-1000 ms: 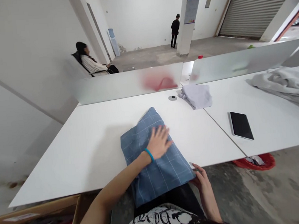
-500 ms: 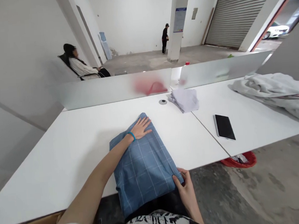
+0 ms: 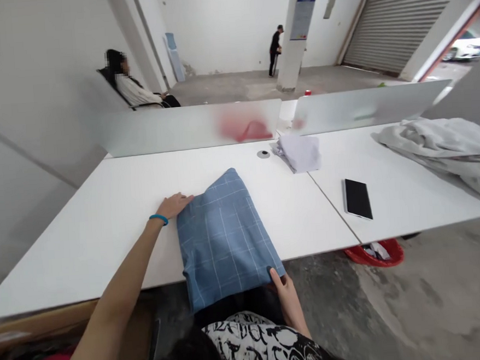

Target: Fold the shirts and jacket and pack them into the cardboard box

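Note:
A folded blue cloth with thin white checks lies on the white table, its near part hanging over the front edge. My right hand grips its near right corner, thumb on top and fingers underneath. At the cloth's far left corner is my left hand, wearing a blue wristband; its fingers are stretched out and the tips touch the edge. Whether the cloth is a garment I cannot tell.
A folded pale lilac cloth and a black tablet-like device lie to the right, beyond them a heap of whitish fabric. Frosted dividers line the back. Below stands a red basket. Two people are farther off.
My left hand has moved from the top of the cloth leftward to its far left corner. The right hand keeps its hold on the near right corner. The view has shifted slightly.

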